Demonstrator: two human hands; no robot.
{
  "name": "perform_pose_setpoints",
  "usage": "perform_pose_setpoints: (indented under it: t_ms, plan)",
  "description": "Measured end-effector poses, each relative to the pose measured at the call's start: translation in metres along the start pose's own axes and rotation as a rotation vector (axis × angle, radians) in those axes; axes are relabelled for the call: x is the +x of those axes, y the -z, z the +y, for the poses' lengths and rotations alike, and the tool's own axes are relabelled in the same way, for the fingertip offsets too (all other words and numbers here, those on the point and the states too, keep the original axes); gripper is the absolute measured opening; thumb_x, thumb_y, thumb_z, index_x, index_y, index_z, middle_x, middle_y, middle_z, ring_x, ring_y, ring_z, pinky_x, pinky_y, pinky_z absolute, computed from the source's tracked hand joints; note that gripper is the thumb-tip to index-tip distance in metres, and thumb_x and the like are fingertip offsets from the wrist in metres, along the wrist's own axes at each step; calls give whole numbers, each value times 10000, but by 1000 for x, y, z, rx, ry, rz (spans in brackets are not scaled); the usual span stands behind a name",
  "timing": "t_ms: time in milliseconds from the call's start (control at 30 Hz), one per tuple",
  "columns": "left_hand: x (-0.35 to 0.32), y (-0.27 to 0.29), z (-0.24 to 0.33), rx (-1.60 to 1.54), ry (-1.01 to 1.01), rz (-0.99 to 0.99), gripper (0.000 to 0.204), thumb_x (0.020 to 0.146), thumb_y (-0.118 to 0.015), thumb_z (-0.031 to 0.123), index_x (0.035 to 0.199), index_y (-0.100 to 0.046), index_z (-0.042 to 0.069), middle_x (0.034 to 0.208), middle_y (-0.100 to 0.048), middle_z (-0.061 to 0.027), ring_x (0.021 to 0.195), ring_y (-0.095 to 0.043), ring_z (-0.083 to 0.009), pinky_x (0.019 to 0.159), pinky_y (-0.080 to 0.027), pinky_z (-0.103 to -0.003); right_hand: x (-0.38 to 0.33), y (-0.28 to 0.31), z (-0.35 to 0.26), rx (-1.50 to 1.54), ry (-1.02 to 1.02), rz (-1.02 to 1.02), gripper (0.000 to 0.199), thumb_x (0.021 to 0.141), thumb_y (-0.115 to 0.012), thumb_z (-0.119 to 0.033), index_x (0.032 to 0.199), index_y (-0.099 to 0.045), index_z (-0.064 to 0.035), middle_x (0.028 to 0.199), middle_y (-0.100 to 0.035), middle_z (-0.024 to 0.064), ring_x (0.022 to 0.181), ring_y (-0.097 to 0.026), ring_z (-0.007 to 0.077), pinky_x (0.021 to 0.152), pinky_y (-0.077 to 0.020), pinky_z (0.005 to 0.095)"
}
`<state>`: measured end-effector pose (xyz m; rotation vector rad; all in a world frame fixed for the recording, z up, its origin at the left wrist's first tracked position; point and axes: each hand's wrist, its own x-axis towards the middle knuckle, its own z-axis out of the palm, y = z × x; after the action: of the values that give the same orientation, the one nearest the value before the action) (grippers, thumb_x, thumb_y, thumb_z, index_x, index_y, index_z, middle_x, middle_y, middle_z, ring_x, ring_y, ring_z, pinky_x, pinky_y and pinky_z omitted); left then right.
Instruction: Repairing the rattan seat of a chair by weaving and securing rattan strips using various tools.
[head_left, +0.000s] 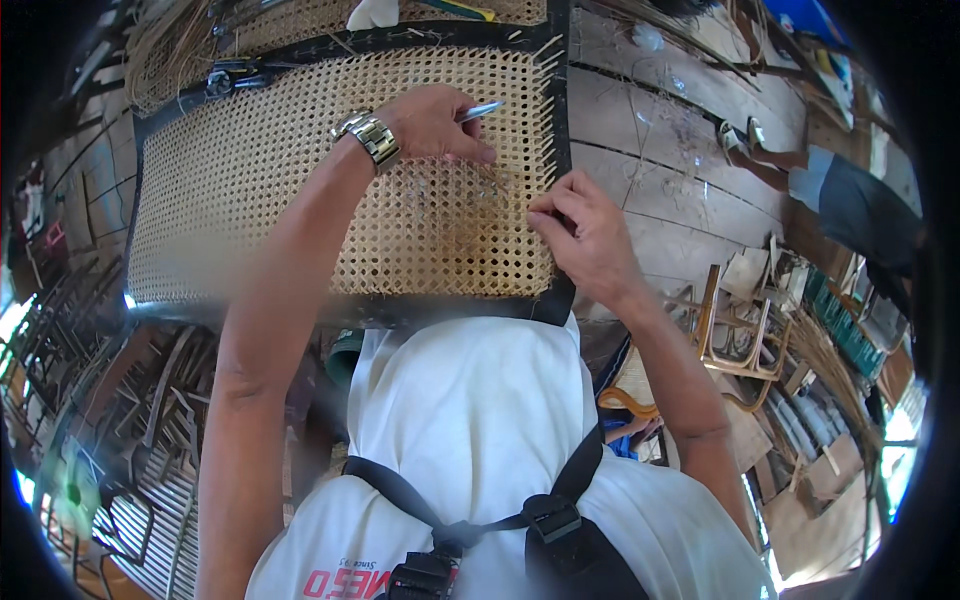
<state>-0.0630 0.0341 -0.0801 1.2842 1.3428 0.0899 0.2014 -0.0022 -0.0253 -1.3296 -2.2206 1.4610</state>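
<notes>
A panel of woven cane webbing in a black frame lies across my lap. Short loose strand ends stick out along its right side. My left hand, with a metal watch on the wrist, is closed over the upper right part of the weave. A thin light-blue tool pokes out between its fingers; the rest is hidden. At the panel's right edge my right hand is closed, thumb and fingertips pinched together against the cane. What they pinch is too small to make out.
A dark tool rests on the far frame bar, near loose cane strands. A white object and a yellow-and-dark handle lie beyond. A person's legs are at right, above wooden chair frames.
</notes>
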Motion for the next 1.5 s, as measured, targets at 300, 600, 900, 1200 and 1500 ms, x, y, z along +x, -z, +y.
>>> perform_pose_setpoints:
  t_ms: [300,600,900,1200,1500]
  plan:
    - [1,4,-7,76,-94,-27,471,742,-868,520,828,-706,86,693,-656,6,635,-580,-100,594,-437,-272,-49,42,-8,-296,282,-416,162,869,-693,-170,796,-642,-35,861,-561,108,850,-567,311,753,-453,420]
    - [-2,-1,1,157,-111,-16,497,744,-852,562,774,-712,86,658,-642,10,591,-556,-105,576,-401,-274,-72,2,11,296,-506,202,315,962,-687,-309,887,-647,-6,767,-604,10,754,-529,95,689,-433,297]
    - [-28,-33,6,467,-360,434,368,901,-710,465,809,-675,111,660,-643,-49,566,-581,-174,546,-417,-364,-138,21,37,417,-628,486,231,907,-734,-200,797,-652,-14,683,-522,-63,625,-399,60,559,-318,248]
    - [-22,117,-67,545,-27,492,486,816,-781,542,785,-637,78,688,-636,-53,597,-583,-166,592,-463,-331,-85,-13,4,300,-504,433,274,907,-727,-277,841,-675,-16,689,-543,-30,658,-447,71,609,-378,263]
    - [-32,130,-109,473,33,610,487,732,-838,534,834,-712,74,725,-694,-84,679,-650,-223,660,-489,-381,-94,-2,3,-254,-288,556,326,919,-707,-282,1087,-668,-6,974,-655,136,906,-621,274,822,-496,388]
